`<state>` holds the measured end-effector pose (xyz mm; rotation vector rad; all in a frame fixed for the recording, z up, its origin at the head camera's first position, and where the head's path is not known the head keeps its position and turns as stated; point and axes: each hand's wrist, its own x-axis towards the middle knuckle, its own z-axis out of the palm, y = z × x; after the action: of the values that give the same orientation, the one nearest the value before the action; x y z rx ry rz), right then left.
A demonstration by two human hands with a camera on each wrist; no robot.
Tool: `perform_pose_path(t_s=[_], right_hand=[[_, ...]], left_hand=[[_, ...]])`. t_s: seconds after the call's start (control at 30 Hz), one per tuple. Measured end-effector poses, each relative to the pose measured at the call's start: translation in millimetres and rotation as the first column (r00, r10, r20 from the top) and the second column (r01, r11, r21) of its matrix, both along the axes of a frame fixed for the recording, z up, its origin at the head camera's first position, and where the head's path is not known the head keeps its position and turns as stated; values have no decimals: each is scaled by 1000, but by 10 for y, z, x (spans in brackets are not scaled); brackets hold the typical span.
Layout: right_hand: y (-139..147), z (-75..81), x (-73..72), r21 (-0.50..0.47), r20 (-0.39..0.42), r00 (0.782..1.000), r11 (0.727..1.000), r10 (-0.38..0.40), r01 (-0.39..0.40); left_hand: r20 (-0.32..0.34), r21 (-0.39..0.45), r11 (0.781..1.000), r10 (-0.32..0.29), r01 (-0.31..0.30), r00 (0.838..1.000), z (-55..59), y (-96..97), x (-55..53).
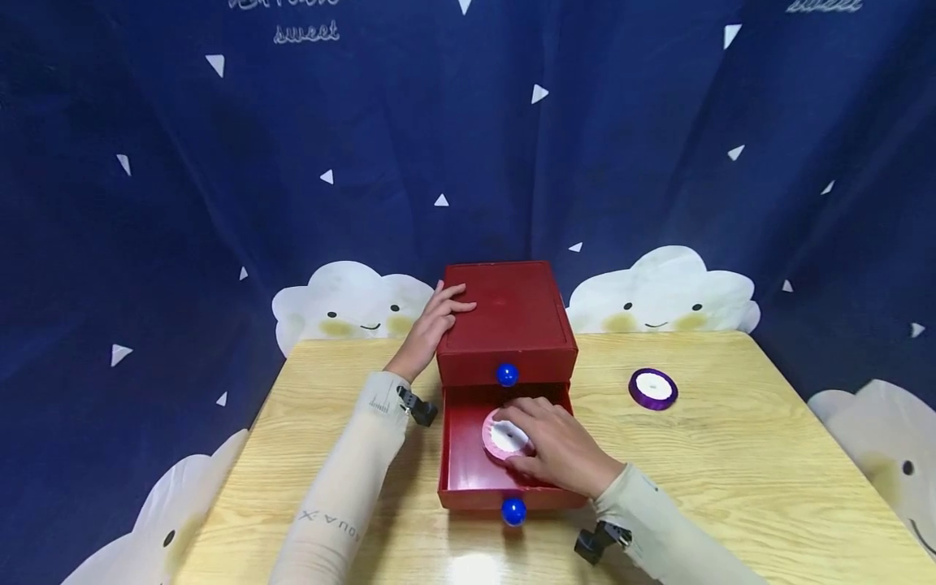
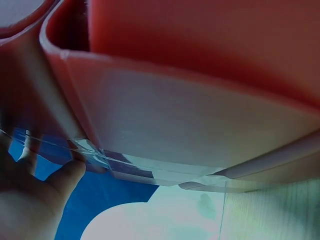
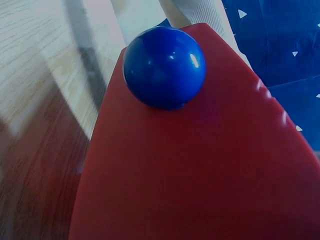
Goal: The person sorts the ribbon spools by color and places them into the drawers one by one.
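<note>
A red two-drawer box (image 1: 504, 305) stands on the table, its lower drawer (image 1: 464, 471) pulled out. Inside that drawer lies a roll of pink ribbon (image 1: 504, 436) with a white centre. My right hand (image 1: 559, 447) reaches in from the right, fingers and thumb curled about the roll's right side. At the box's upper left edge rests my left hand (image 1: 431, 325), its fingers spread over the top. The left wrist view shows this left hand (image 2: 35, 195) against the box's side. In the right wrist view the drawer front fills the picture with its blue knob (image 3: 164, 67), and the hand is hidden.
A roll of purple ribbon (image 1: 653, 388) lies on the wooden table (image 1: 731, 455), right of the box. The closed upper drawer has its own blue knob (image 1: 507, 374). Behind the table hangs a dark blue curtain (image 1: 409, 122) with white triangles and clouds.
</note>
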<state>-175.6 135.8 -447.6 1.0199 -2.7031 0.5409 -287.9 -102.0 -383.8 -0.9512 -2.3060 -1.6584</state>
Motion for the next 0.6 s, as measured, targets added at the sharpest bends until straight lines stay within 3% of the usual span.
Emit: perform_pose_path(t_s=[0.2, 0.6], right_hand=[[3, 9, -7, -1, 57, 998, 1000, -3, 3], [75, 105, 25, -143, 128, 990, 989, 52, -34]], left_hand=[[-8, -16, 1000, 5, -5, 1000, 2, -3, 0], [1, -25, 1000, 0, 0, 1000, 16, -5, 4]])
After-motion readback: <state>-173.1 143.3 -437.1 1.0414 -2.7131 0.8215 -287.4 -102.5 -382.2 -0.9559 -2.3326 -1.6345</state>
